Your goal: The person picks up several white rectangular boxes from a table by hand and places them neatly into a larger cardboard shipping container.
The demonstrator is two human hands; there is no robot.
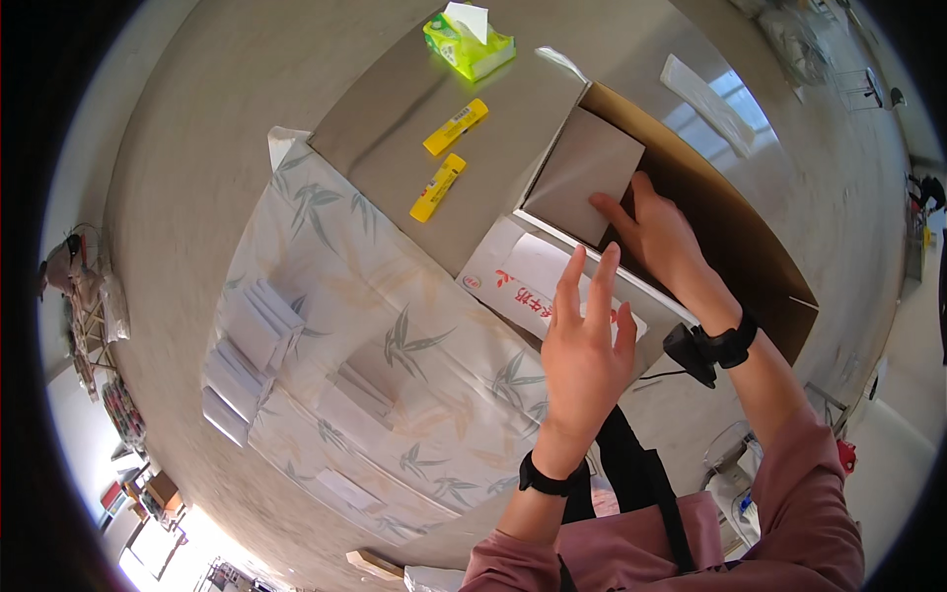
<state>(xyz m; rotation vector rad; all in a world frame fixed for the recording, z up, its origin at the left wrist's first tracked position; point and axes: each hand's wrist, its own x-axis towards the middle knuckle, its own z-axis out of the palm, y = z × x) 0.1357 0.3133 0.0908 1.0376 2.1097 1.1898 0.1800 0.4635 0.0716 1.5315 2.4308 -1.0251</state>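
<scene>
An open cardboard box (779,286), brown inside and white outside with red print, stands at the right of the table. Inside its far left part sits a flat-topped grey box (582,163). My right hand (663,237) reaches into the cardboard box, its thumb on the grey box's top and its fingers at the right edge; their tips are partly hidden. My left hand (589,345) is raised in front of the box's white side (533,286), fingers spread and holding nothing.
Two yellow glue-stick-like tubes (456,126) and a green tissue pack (469,44) lie on the metal tabletop (395,128). Several white folded pieces (258,326) rest on the leaf-patterned cloth (414,345) at left. A white strip (705,104) lies beyond the box.
</scene>
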